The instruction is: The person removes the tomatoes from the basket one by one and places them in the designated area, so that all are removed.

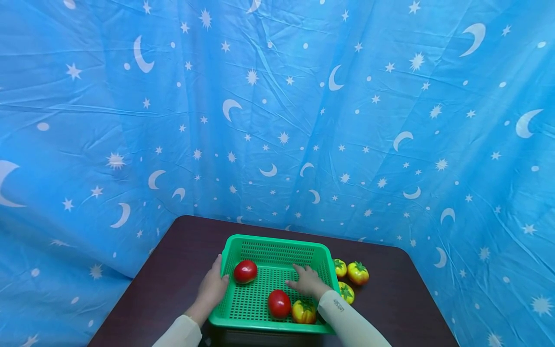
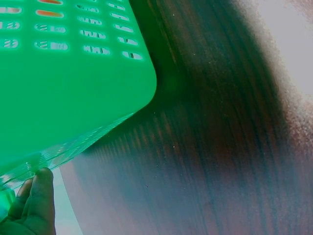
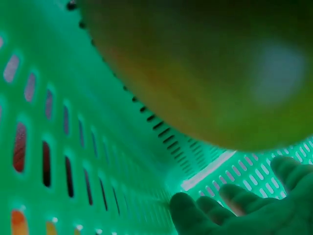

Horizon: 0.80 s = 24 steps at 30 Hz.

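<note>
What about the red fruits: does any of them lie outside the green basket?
No, in the head view both the far red fruit and the near red fruit lie inside the green basket.

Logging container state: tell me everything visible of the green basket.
The green basket is rectangular, open-topped and plastic-looking, with rounded corners, a rim and slotted walls and floor. It stands upright on the dark table. The left hand holds its left side; the right hand is inside, contact unclear. On its floor lie two red fruits and one yellow-red fruit.
</note>
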Each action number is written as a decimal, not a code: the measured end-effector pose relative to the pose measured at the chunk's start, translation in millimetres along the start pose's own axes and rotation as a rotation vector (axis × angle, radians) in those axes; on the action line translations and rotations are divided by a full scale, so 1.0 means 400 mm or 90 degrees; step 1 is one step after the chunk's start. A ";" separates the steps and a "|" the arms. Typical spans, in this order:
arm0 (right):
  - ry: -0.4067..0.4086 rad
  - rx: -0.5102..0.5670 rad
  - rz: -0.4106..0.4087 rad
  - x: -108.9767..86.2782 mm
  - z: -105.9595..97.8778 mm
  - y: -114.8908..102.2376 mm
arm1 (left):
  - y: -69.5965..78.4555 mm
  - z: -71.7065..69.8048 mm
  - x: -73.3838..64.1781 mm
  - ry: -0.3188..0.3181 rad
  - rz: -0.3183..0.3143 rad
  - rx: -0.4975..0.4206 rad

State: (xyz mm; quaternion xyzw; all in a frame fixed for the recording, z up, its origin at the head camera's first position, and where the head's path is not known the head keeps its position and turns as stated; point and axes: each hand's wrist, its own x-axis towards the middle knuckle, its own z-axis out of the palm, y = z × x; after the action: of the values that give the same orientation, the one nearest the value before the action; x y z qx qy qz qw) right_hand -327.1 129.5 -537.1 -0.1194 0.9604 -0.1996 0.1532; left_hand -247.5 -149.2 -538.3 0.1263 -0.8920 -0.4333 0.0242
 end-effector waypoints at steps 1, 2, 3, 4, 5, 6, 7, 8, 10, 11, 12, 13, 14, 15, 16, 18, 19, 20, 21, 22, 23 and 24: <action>-0.003 -0.008 -0.002 -0.002 0.001 0.000 | 0.001 0.000 0.001 0.001 0.000 0.001; -0.009 -0.015 -0.003 -0.003 0.002 0.000 | 0.001 0.001 0.001 0.001 0.000 0.003; -0.014 -0.019 -0.003 -0.003 0.003 0.000 | 0.001 0.001 0.002 0.002 0.000 0.004; -0.020 -0.023 -0.002 -0.003 0.004 0.000 | 0.002 0.001 0.002 0.002 -0.001 0.005; -0.026 -0.027 -0.005 -0.003 0.005 0.000 | 0.002 0.001 0.002 0.003 -0.002 0.006; -0.034 -0.027 -0.006 -0.004 0.005 0.000 | 0.002 0.002 0.002 0.003 -0.002 0.007; -0.042 -0.027 -0.006 -0.006 0.006 -0.001 | 0.001 0.002 0.003 0.004 -0.003 0.008; -0.050 -0.027 -0.004 -0.006 0.006 -0.001 | 0.001 0.003 0.003 0.005 -0.002 0.009; -0.063 -0.027 -0.001 -0.007 0.008 -0.002 | 0.000 0.003 0.003 0.006 -0.001 0.010; -0.070 -0.028 0.001 -0.007 0.009 -0.002 | -0.001 0.004 0.003 0.008 0.000 0.010; -0.077 -0.027 0.002 -0.006 0.010 -0.002 | -0.001 0.004 0.003 0.008 0.001 0.010; -0.081 -0.027 0.001 -0.007 0.011 -0.002 | -0.002 0.004 0.003 0.009 0.002 0.011; -0.085 -0.028 -0.002 -0.007 0.012 -0.003 | -0.002 0.004 0.003 0.009 0.003 0.011; -0.085 -0.028 -0.008 -0.008 0.012 -0.003 | -0.002 0.004 0.003 0.009 0.003 0.011; -0.085 -0.030 -0.018 -0.008 0.013 -0.003 | -0.002 0.004 0.004 0.008 0.003 0.011; -0.077 -0.027 -0.046 -0.009 0.012 -0.006 | -0.002 0.004 0.004 0.006 0.002 0.010; -0.070 -0.022 -0.060 -0.010 0.011 -0.009 | -0.002 0.004 0.004 0.005 0.002 0.010; -0.062 -0.016 -0.075 -0.010 0.010 -0.012 | -0.002 0.004 0.004 0.004 0.001 0.009; -0.053 -0.011 -0.090 -0.010 0.009 -0.015 | -0.002 0.004 0.004 0.003 0.000 0.008; -0.047 0.000 -0.103 -0.009 0.009 -0.019 | -0.002 0.004 0.004 0.003 0.000 0.007; -0.042 0.011 -0.115 -0.008 0.008 -0.023 | -0.002 0.004 0.004 0.002 0.000 0.007; -0.038 0.020 -0.124 -0.006 0.007 -0.027 | -0.002 0.004 0.004 0.002 0.000 0.006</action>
State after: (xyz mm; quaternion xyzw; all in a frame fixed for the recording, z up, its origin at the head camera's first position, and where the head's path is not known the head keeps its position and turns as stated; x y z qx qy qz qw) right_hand -322.0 119.6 -534.6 -0.2158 0.9360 -0.2251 0.1634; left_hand -249.1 -149.0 -539.9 0.1274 -0.8940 -0.4288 0.0252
